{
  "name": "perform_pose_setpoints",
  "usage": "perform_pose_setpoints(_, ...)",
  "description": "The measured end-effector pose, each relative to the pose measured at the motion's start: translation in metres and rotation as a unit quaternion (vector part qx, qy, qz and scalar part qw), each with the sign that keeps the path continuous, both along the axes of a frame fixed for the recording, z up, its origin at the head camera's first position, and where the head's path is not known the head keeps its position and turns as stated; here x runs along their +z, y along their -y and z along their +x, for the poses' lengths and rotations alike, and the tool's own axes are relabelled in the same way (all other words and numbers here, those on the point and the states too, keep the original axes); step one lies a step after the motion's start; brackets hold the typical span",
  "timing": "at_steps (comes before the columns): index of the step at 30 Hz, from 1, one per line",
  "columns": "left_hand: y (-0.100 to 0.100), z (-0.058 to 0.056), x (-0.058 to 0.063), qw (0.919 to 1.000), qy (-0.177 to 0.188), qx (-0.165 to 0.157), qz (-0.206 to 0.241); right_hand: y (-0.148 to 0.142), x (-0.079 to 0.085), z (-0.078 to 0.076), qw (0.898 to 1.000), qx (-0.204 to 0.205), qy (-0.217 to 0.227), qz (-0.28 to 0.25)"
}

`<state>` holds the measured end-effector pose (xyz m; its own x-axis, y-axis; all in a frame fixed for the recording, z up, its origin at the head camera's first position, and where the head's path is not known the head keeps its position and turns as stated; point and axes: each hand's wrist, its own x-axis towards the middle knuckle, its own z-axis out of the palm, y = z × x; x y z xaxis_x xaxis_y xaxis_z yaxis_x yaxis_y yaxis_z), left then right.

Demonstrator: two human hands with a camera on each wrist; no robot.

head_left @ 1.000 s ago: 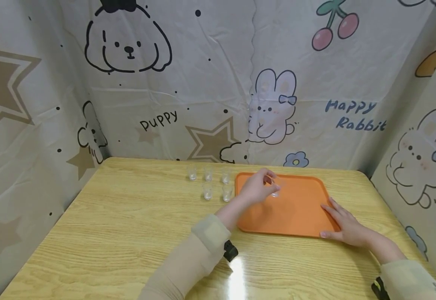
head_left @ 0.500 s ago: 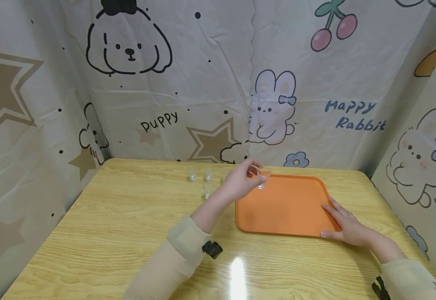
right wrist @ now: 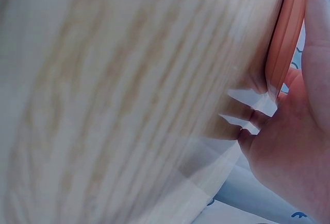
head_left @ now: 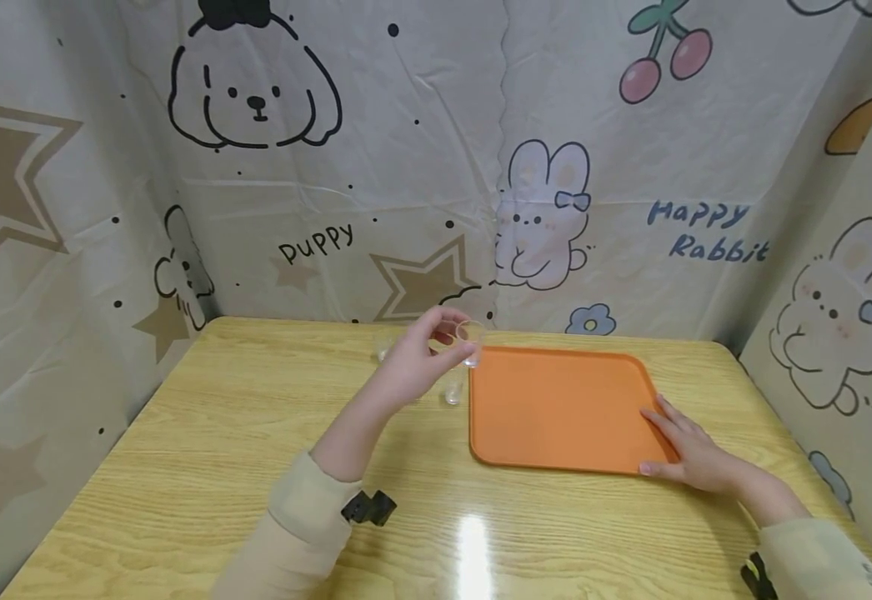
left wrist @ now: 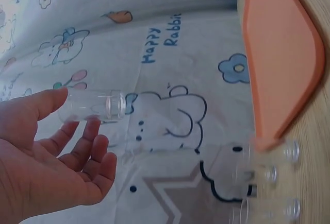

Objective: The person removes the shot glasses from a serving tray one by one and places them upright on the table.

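Observation:
My left hand (head_left: 413, 358) pinches a small clear shot glass (head_left: 472, 346) between thumb and fingertips, in the air over the left edge of an orange tray (head_left: 563, 412). In the left wrist view the glass (left wrist: 98, 105) lies sideways across the picture, thumb on one side and fingers on the other. My right hand (head_left: 694, 454) rests on the tray's right edge, fingers spread along the rim and thumb near the front corner. Several more shot glasses (left wrist: 289, 152) stand on the table left of the tray, partly hidden behind my left hand in the head view.
The wood-grain table (head_left: 256, 467) reaches to a printed cloth (head_left: 406, 167) hanging behind it and at both sides. One standing glass (head_left: 453, 392) is close to the tray's left edge. Bright light reflects off the table's front (head_left: 475, 550).
My left hand has moved left with the shot glass, from over the tray's interior to its left edge. The right hand and tray have stayed in place.

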<state>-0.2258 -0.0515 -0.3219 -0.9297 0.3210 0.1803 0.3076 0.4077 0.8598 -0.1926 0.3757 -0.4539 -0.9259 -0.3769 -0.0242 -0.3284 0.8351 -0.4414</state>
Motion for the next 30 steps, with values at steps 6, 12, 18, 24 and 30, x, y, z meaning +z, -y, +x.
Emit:
perform_pose_setpoints(6,0.03,-0.001,-0.007,0.9983,-0.04,0.041,-0.009,-0.001,0.0,-0.001,1.0,0.002,0.0,0.0)
perform_pose_setpoints(12,0.058,-0.011,-0.024,0.9961,-0.054,0.068,-0.013,-0.001,-0.001,0.0,1.0,0.006,-0.004,-0.004)
perform_pose_setpoints(18,0.074,-0.018,-0.042,0.9948,-0.046,0.09,-0.016,-0.002,0.0,-0.001,1.0,0.004,-0.004,-0.003)
perform_pose_setpoints(24,0.08,-0.022,-0.063,0.993,-0.048,0.106,-0.022,-0.002,-0.001,-0.001,1.0,0.006,-0.006,-0.004)
perform_pose_setpoints(30,0.087,-0.027,-0.088,0.9913,-0.025,0.112,-0.064,-0.003,-0.004,-0.001,1.0,0.005,-0.005,-0.011)
